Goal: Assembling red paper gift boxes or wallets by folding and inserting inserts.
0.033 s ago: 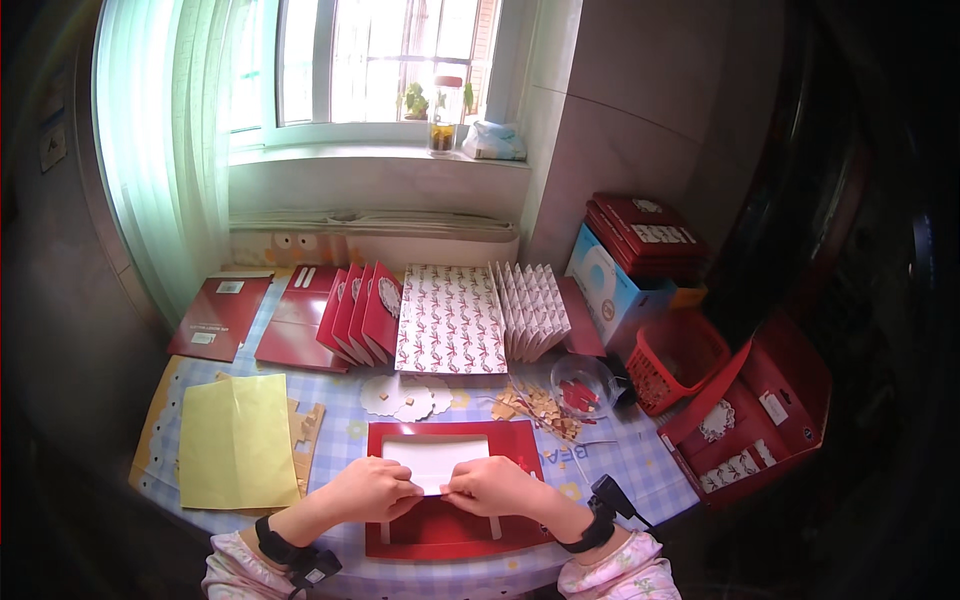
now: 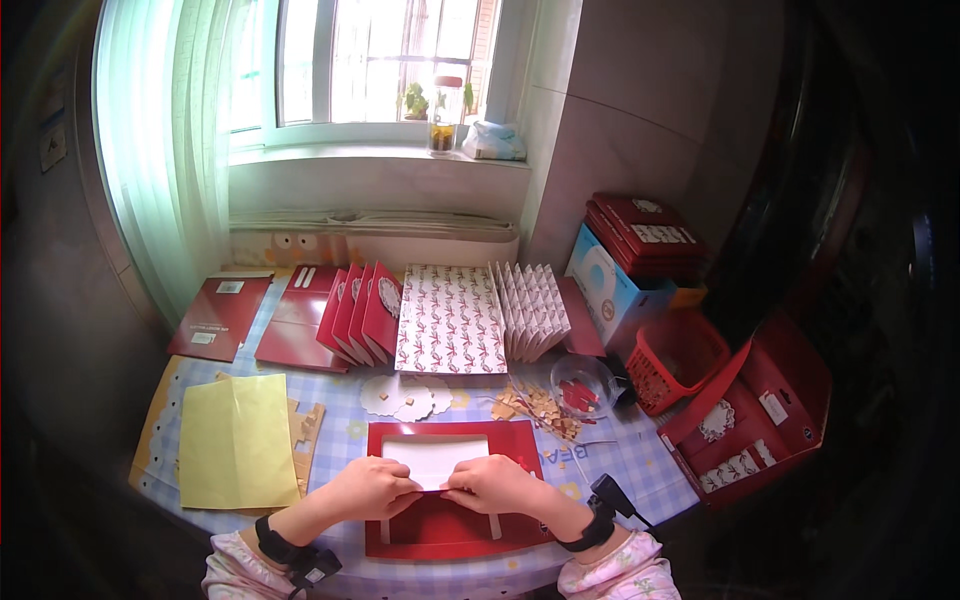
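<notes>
In front of me a flat red card sheet lies on the table, with white strips on its lower half. A white panel shows in its upper half. My left hand pinches the panel's near edge from the left. My right hand grips the same edge from the right, fingertips close to those of the left. A narrow red edge shows between them; the fingers hide exactly what is pinched. Beyond the sheet are white scalloped paper labels and a scatter of small tan pieces.
Left lies a yellow paper sheet. Red folders, patterned white card and pleated paper line the back. A clear bowl, red basket, blue box and open red folder stand right.
The edge between my fingertips showed white before and now shows a thin red line. My hands have hardly moved.
</notes>
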A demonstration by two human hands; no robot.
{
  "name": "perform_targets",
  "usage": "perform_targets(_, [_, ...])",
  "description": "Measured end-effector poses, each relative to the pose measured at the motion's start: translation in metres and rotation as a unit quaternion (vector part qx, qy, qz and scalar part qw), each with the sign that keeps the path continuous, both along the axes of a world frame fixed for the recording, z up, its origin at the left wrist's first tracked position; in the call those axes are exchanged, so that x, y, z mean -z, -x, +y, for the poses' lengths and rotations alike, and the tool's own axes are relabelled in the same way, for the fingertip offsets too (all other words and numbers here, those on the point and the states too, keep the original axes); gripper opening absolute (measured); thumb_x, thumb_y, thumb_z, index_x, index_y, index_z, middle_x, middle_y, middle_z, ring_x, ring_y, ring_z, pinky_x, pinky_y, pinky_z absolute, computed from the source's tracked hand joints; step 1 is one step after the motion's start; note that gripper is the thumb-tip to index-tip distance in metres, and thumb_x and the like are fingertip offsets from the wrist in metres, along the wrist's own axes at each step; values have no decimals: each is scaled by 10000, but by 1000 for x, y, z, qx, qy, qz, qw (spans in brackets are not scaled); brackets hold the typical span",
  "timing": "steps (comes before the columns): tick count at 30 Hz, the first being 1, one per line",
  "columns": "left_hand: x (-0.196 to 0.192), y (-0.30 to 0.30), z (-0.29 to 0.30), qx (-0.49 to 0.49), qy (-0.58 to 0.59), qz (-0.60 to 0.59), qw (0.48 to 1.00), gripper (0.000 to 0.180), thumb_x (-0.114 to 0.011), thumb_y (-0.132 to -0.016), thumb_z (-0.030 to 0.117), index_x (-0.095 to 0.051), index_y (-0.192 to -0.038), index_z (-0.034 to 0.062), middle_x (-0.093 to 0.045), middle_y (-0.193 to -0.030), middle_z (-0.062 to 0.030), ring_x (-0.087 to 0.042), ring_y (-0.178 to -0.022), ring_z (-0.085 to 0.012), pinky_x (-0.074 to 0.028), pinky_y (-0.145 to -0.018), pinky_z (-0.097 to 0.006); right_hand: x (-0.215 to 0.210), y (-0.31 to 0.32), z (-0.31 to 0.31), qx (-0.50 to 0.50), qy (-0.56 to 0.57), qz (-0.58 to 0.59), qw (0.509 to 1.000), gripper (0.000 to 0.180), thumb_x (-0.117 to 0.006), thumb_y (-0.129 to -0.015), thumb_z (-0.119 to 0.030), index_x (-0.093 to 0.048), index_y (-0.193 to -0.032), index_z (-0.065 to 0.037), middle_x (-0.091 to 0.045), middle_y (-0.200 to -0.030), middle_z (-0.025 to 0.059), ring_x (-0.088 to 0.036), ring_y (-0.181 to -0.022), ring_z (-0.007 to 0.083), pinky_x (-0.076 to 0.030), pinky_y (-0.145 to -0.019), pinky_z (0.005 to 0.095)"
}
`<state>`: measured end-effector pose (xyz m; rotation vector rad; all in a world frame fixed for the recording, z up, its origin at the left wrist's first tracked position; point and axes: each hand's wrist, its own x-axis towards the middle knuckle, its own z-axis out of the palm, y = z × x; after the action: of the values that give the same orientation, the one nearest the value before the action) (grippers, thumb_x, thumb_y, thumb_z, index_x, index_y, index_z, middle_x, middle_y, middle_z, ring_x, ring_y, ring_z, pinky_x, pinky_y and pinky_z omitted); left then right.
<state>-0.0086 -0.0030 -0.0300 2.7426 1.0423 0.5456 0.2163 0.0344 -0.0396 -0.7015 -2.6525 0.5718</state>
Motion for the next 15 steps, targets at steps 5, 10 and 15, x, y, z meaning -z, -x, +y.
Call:
perform_targets(5, [-2,1,5,-77,97,-42,991,128,-594,-790,218,-620,-778,92,-580,-689,-65,-593,-676,-252,-482,-601,-353,-1,4,10,48,62,28,997,198,-649,-768,-260,-615,-866,-91,-594,-749,71,-601,-672,257,-490,-603,336])
perform_targets(10, [2,-1,10,-99,158,-74,980,154,-611,-781,235,-603,-850,97,-589,-710,-85,-593,-673,-272,-480,-612,-362,-4,4,7,91,39,2,995,227,-660,-756,-291,-598,-845,-91,-591,-806,73,-602,-699,254,-487,-611,346])
perform_targets(15, [1,0,9,-57,90,-29,994,169,-641,-751,254,-599,-829,110,-573,-796,-54,-582,-756,-235,-478,-644,-339,-10,1,9,49,44,-12,998,225,-672,-739,-275,-575,-840,-99,-561,-779,51,-583,-721,246,-479,-627,352])
